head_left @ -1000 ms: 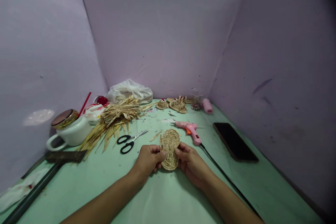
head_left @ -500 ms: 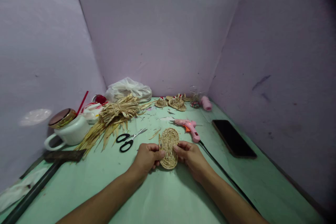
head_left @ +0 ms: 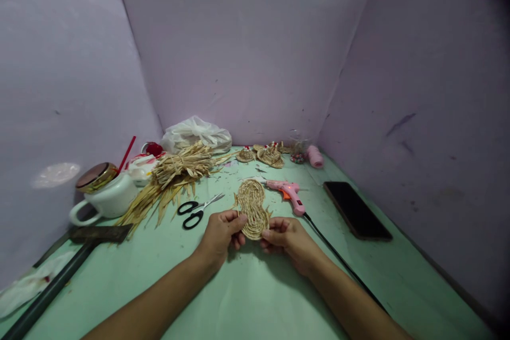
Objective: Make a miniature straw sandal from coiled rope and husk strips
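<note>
Straw-coloured woven piece, coiled, narrow-waisted, ends frayed; left hand and right hand pinching its lower edges.

ribbed straw sole; glossy white mug; pink plastic gun

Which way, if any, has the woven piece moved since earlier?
Yes: the woven piece has moved up the view, its top now level with the nozzle of the glue gun, no longer below it.

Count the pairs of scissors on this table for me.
1: the black-handled scissors lie between the straw bundle and the left hand. Others could be hidden under the straw bundle.
</note>
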A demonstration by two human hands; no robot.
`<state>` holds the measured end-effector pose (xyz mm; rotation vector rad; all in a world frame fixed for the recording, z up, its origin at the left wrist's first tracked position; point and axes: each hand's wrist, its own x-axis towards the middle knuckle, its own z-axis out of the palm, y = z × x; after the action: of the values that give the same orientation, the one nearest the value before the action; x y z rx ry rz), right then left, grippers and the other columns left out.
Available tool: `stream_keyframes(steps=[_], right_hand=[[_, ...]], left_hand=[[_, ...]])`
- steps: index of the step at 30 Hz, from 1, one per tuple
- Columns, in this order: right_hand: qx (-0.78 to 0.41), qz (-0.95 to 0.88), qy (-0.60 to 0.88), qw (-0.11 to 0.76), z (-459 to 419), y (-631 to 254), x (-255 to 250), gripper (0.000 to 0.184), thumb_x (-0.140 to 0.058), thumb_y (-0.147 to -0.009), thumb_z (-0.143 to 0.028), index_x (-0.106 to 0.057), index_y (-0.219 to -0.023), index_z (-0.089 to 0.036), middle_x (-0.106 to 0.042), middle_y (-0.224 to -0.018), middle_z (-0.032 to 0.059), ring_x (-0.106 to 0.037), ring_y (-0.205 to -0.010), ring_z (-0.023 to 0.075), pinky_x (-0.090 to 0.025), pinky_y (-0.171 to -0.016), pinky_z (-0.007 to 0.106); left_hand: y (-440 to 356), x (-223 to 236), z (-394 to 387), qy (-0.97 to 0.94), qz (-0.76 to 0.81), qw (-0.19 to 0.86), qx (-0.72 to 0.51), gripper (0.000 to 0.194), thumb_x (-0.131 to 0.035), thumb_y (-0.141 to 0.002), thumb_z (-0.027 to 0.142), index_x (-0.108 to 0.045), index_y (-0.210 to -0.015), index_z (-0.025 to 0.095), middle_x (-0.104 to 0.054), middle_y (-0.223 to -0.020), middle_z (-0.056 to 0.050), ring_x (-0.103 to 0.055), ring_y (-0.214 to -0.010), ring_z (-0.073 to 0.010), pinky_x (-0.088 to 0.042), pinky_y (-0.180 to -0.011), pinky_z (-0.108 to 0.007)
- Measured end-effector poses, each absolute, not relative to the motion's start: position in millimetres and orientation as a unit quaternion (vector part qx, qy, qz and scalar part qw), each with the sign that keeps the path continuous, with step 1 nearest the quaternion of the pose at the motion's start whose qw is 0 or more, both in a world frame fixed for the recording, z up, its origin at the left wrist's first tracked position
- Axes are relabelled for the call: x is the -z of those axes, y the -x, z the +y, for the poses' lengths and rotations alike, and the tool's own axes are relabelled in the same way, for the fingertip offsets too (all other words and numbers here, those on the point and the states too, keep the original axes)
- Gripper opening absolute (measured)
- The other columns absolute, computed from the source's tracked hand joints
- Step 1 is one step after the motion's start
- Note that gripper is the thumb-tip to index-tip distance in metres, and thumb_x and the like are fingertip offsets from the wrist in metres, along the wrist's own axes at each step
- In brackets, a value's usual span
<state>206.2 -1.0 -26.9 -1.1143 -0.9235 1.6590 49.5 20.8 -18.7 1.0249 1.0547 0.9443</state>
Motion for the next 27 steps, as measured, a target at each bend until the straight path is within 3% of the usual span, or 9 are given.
stream_keyframes(steps=[4, 7, 11, 18, 27], right_hand=[[-0.677, -0.391, 0.436, 0.445, -1.4, -205.9, 24.6, 0.027, -0.076, -0.055, -0.032, -0.066, -0.07, -0.012, -0.062, -0.062, 0.0018, -0.055, -0.054, 0.0089, -0.046, -0.053, 0.022], [-0.649, -0.395, 0.473, 0.445, -1.0, -205.0, 21.4, 0.029, -0.071, -0.06, -0.037, -0.066, -0.074, -0.012, -0.062, -0.068, 0.0035, -0.054, -0.06, 0.0105, -0.043, -0.046, 0.018], [-0.613, -0.359, 0.523, 0.472, -0.6, -203.8, 20.2, 0.034, -0.073, -0.057, -0.037, -0.064, -0.081, -0.014, -0.06, -0.063, 0.0017, -0.052, -0.056, 0.0112, -0.038, -0.037, 0.017], [-0.622, -0.336, 0.461, 0.536, 1.6, -203.7, 22.8, 0.032, -0.078, -0.05, -0.035, -0.062, -0.067, -0.013, -0.06, -0.062, 0.0007, -0.054, -0.056, 0.0099, -0.047, -0.049, 0.021], [-0.648, -0.32, 0.451, 0.524, -1.7, -200.2, 21.9, 0.031, -0.078, -0.051, -0.035, -0.06, -0.062, -0.012, -0.06, -0.058, 0.0004, -0.055, -0.053, 0.0096, -0.048, -0.051, 0.022]], left_hand=[[-48.1, 20.1, 22.2, -0.455, 0.465, 0.627, -0.429, 0.031, -0.066, -0.058, 0.04, -0.053, -0.057, 0.012, -0.047, -0.037, 0.004, -0.037, -0.031, -0.0035, -0.025, -0.033, -0.015], [-48.2, 22.6, 22.6, -0.47, 0.486, 0.598, -0.431, 0.03, -0.064, -0.061, 0.039, -0.052, -0.055, 0.012, -0.046, -0.035, 0.004, -0.034, -0.029, -0.0032, -0.022, -0.031, -0.015], [-49.9, 24.3, 22.1, -0.485, 0.483, 0.594, -0.423, 0.028, -0.062, -0.064, 0.037, -0.053, -0.056, 0.012, -0.046, -0.035, 0.004, -0.034, -0.03, -0.0034, -0.022, -0.031, -0.015], [-50.5, 16.5, 18.7, -0.461, 0.439, 0.653, -0.41, 0.032, -0.068, -0.059, 0.04, -0.059, -0.07, 0.011, -0.052, -0.047, 0.003, -0.043, -0.036, -0.005, -0.028, -0.032, -0.015], [-53.6, 23.6, 17.5, -0.483, 0.455, 0.638, -0.39, 0.03, -0.067, -0.06, 0.038, -0.053, -0.052, 0.012, -0.046, -0.035, 0.004, -0.036, -0.029, -0.0034, -0.024, -0.03, -0.015]])
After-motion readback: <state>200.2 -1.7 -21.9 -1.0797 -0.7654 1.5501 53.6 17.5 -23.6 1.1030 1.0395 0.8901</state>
